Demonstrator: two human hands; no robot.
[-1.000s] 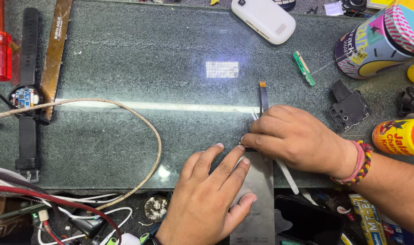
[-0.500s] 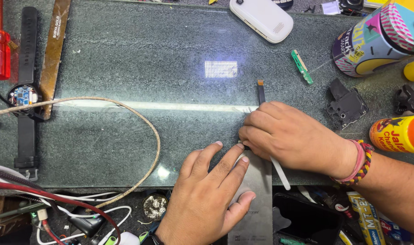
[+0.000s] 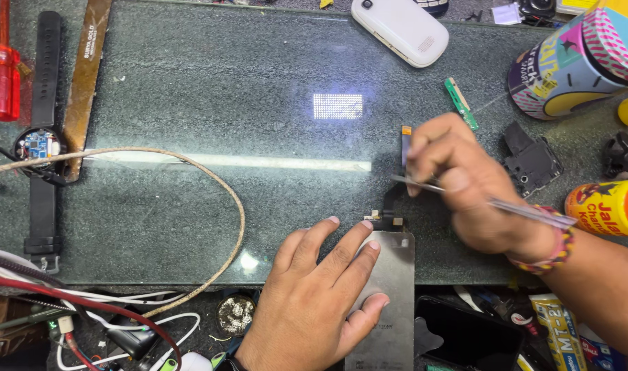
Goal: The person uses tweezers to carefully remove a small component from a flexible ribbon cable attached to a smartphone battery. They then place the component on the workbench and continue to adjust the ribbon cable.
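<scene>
The grey metal panel [image 3: 386, 302] lies at the near edge of the glass table [image 3: 259, 103], at about 6 o'clock of the view. Its thin ribbon cable [image 3: 398, 175] runs up from the top edge toward 12 o'clock. Half a second ago the right hand pressed low on the panel's top edge, close against the left hand. Now the right hand [image 3: 468, 182] is lifted and moved away toward 2 o'clock, and the cable, before mostly covered, shows in nearly its full length. This suggests that the work at the connector is paused or finished for this spot.

The left hand [image 3: 324, 295] lies flat on the panel with fingers spread, not gripping, just pressing it down as before. The right hand is closed around tweezers [image 3: 492, 203], whose tips point to 9 o'clock and hang just beside the cable, at 1 o'clock from the panel; whether they touch it cannot be told.

Around them: a braided cord [image 3: 228, 185] at 9 o'clock, a white phone [image 3: 400, 31] at 12 o'clock, a small green board [image 3: 460, 103] and a colourful can [image 3: 575, 58] toward 2 o'clock.
</scene>
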